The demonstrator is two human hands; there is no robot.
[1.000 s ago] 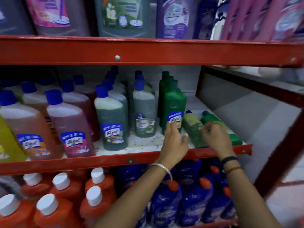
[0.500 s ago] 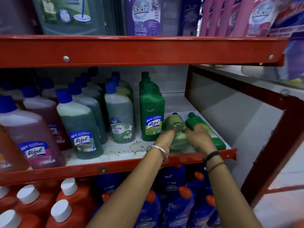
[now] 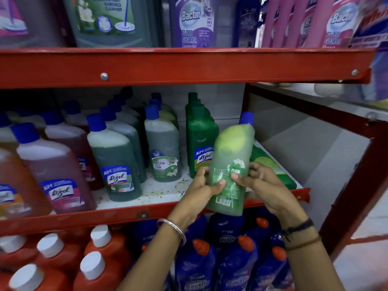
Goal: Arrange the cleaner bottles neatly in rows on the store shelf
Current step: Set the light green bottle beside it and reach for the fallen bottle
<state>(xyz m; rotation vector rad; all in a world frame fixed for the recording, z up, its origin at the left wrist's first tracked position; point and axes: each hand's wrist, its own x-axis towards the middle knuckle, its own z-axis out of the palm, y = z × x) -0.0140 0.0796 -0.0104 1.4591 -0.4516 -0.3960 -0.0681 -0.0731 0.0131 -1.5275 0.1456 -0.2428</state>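
A pale green Bactin floor cleaner bottle (image 3: 232,158) with a blue cap is held nearly upright in front of the middle shelf (image 3: 147,192), its back label facing me. My left hand (image 3: 203,187) grips its lower left side and my right hand (image 3: 266,185) grips its lower right side. Behind my right hand a dark green bottle (image 3: 270,166) lies on its side on the shelf. To the left stands a row of dark green Lizol bottles (image 3: 199,141), then rows of grey-green bottles (image 3: 162,148) with blue caps.
Pink and orange Lizol bottles (image 3: 56,164) fill the shelf's left part. The red upper shelf beam (image 3: 189,66) hangs close overhead. Below stand orange bottles (image 3: 100,248) and blue bottles (image 3: 235,259). A red upright post (image 3: 352,185) bounds the right side.
Both hands closed on the pale green bottle that lay on the shelf and have lifted and tipped it up to nearly upright. The view has shifted a little.
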